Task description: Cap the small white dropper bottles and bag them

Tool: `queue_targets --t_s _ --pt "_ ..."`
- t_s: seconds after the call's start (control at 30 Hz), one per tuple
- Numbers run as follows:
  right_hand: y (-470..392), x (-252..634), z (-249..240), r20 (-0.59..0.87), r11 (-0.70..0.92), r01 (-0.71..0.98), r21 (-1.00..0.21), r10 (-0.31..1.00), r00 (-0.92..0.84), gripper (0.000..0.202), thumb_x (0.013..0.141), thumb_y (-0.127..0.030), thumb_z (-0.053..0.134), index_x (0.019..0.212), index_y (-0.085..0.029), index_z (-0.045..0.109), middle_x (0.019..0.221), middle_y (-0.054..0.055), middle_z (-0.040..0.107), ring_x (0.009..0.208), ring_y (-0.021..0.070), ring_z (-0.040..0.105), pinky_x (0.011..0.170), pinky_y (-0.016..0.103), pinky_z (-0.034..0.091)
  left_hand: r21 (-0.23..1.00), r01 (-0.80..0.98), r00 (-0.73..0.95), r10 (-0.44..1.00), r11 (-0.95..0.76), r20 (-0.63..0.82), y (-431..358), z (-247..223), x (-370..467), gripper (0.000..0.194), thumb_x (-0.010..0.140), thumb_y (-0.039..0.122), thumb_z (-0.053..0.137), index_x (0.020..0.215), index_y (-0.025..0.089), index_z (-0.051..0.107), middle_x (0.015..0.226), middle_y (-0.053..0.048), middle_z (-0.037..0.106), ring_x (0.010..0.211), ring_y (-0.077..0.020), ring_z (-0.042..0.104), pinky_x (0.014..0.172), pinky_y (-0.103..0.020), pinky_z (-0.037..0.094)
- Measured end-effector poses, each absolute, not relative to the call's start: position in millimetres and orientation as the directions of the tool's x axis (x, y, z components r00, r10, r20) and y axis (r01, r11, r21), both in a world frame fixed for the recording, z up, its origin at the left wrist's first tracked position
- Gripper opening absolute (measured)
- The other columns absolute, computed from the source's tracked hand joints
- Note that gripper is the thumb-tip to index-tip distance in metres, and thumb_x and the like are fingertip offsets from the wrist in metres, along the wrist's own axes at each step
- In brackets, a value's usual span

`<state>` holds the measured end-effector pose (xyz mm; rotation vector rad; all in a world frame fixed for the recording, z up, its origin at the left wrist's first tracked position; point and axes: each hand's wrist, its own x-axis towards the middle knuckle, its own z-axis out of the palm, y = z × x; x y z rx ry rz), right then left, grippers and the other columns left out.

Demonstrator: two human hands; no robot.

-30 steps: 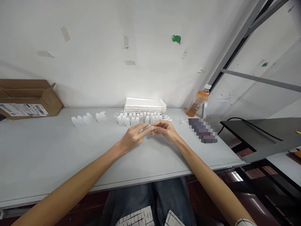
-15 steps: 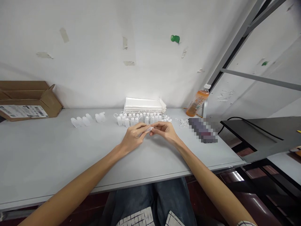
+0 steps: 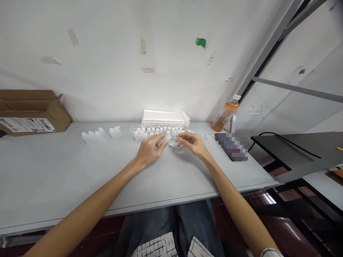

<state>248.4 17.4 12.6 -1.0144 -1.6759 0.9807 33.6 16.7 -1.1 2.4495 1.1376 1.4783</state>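
Note:
My left hand [image 3: 149, 149] is closed on a small translucent white bottle [image 3: 164, 139], held tilted just above the table. To its right my right hand [image 3: 195, 145] has thumb and fingers pinched together at a thin white cord [image 3: 178, 137]. A small white piece with a looped cord [image 3: 173, 145] shows between the hands, low by the right fingertips; whether it touches them I cannot tell. Right behind the hands, several small white bottles [image 3: 137, 135] with caps and cord loops stand in rows, partly hidden by my fingers.
Several translucent white pieces [image 3: 92, 136] sit on the table [image 3: 80, 178] at left. A cardboard box [image 3: 60, 114] is at far left. White trays [image 3: 164, 116] are stacked against the wall. Loose white cords [image 3: 209, 139], an orange drink bottle [image 3: 224, 116] and a blurred-out dark object [image 3: 232, 146] lie at right.
My hands have moved apart from where they met. The bottle in my left hand now shows more plainly, and a white piece with a looped cord has come into view between them.

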Motion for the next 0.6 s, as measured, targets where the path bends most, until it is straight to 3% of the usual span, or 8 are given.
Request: queue_targets --t_s 0.07,0.17,0.33,0.47,0.6 --pt "21 253 9 0.398 0.429 0.429 -0.795 0.902 -0.166 0.024 0.082 -0.039 0.063 0.088 -0.017 0.071 0.08 0.005 0.07 0.061 0.0145 0.061 0.058 0.028 0.048 0.491 0.557 0.174 0.671 -0.671 0.721 19 6 28 0.017 0.087 0.03 0.06 0.099 0.018 0.06 0.086 -0.003 0.072 0.056 -0.0116 0.063 0.055 -0.022 0.048" --pt "23 257 3 0.466 0.454 0.741 -0.494 0.858 -0.216 0.016 0.082 -0.029 0.061 0.078 -0.019 0.072 0.078 0.003 0.069 0.059 0.0121 0.056 0.06 0.027 0.04 0.594 0.52 0.087 0.73 -0.614 0.678 21 16 21 0.019 0.087 0.031 0.058 0.102 0.02 0.052 0.073 0.002 0.069 0.057 -0.0125 0.064 0.05 -0.02 0.044" --pt "19 247 0 0.349 0.381 0.902 -0.203 0.889 -0.297 0.023 0.083 -0.036 0.065 0.098 -0.021 0.073 0.102 0.006 0.069 0.074 0.0154 0.061 0.058 0.026 0.033 0.661 0.468 0.01 0.751 -0.587 0.66 23 25 14 0.022 0.086 0.029 0.056 0.102 0.022 0.044 0.07 0.004 0.068 0.056 -0.0132 0.064 0.047 -0.02 0.041" --pt "13 235 5 0.194 0.357 0.93 -0.085 0.922 -0.336 0.02 0.087 -0.035 0.06 0.091 -0.02 0.074 0.097 0.007 0.07 0.079 0.0176 0.063 0.056 0.026 0.027 0.67 0.47 -0.032 0.748 -0.575 0.663 28 28 6 0.019 0.085 0.028 0.055 0.099 0.022 0.043 0.071 0.004 0.069 0.058 -0.0142 0.066 0.049 -0.021 0.041" --pt "8 227 11 0.177 0.36 0.926 -0.117 0.925 -0.337 0.017 0.083 -0.028 0.058 0.086 -0.021 0.072 0.087 0.004 0.071 0.073 0.0163 0.062 0.054 0.026 0.024 0.681 0.472 -0.079 0.743 -0.559 0.664 33 32 -2 0.017 0.085 0.029 0.056 0.094 0.022 0.043 0.072 0.004 0.068 0.057 -0.0149 0.066 0.048 -0.021 0.04"
